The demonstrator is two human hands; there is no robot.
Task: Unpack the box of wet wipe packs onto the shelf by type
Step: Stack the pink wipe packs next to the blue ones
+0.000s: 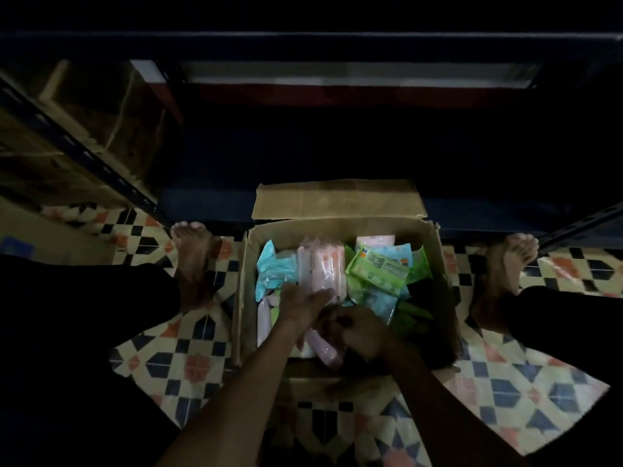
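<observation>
Left hand [301,306]: fingers spread flat on pink wipe packs [322,269].
Right hand [361,331]: curled, grip unclear.
Cardboard box [340,227]: open, on tiled floor [178,352].

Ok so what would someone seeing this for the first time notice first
The open cardboard box on the patterned tiled floor stands out, full of pink packs, green packs and blue packs. Both hands reach into its near side: the left hand lies on the pink packs and the right hand curls beside it. Bare feet flank the box; the shelf beyond is dark.

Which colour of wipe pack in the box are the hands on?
The pink packs in the middle; both hands meet there, while blue packs and green packs lie aside.
</observation>
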